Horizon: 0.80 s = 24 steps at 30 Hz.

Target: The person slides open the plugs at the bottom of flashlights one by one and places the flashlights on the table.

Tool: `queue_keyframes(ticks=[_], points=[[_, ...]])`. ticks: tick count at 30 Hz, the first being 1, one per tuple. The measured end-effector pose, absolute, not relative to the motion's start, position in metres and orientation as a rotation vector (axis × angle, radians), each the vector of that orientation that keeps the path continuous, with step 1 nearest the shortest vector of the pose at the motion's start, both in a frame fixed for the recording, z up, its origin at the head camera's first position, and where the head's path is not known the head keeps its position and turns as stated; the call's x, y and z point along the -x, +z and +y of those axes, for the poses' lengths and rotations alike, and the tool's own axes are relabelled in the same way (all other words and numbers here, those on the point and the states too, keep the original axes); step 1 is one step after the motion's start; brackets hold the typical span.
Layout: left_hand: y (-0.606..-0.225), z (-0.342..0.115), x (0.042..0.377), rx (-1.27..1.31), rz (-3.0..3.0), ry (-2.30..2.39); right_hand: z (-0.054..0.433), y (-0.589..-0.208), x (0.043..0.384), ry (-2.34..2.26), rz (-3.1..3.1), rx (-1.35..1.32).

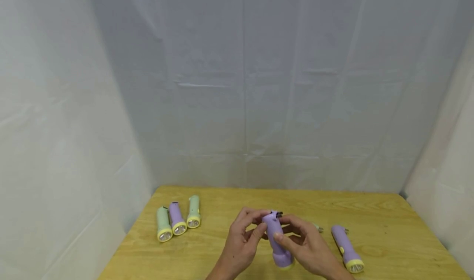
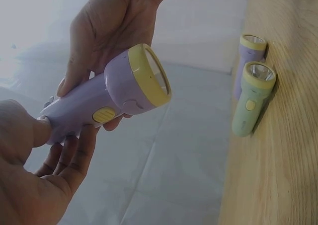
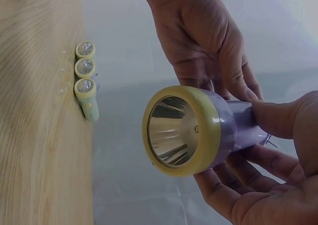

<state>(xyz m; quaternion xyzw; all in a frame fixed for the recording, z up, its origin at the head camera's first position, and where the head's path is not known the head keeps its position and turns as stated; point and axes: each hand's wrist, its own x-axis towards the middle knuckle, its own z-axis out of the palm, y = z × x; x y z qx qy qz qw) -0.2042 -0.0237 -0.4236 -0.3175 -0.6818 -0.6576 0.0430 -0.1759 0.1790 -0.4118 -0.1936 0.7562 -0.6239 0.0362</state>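
Both hands hold one purple flashlight (image 1: 275, 234) over the middle of the table. My left hand (image 1: 240, 241) pinches it near the tail, where two dark plug prongs (image 1: 279, 215) stick out. Thumb and fingers of my right hand (image 1: 311, 247) grip the body from the other side. In the left wrist view, a ridged yellow switch (image 2: 104, 115) shows on the barrel below the yellow rim (image 2: 148, 76). The right wrist view looks into its shiny reflector (image 3: 171, 130). In the head view the lens end tilts down towards me.
At the wooden table's (image 1: 207, 255) left lie a green flashlight (image 1: 163, 222), a purple one (image 1: 177, 216) and another green one (image 1: 194, 210). Another purple flashlight (image 1: 345, 245) lies at the right. Beside it, a mostly hidden green flashlight (image 2: 248, 108) lies behind my right hand. Pale sheets (image 1: 244, 107) surround the table.
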Motion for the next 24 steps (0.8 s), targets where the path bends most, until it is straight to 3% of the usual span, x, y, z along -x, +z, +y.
queue_keyframes(ticks=[24], points=[[-0.4235, -0.0258, 0.2027, 0.899, -2.165, -2.093, 0.1783, -0.4127, 0.1778, -1.917, 2.317, 0.617]])
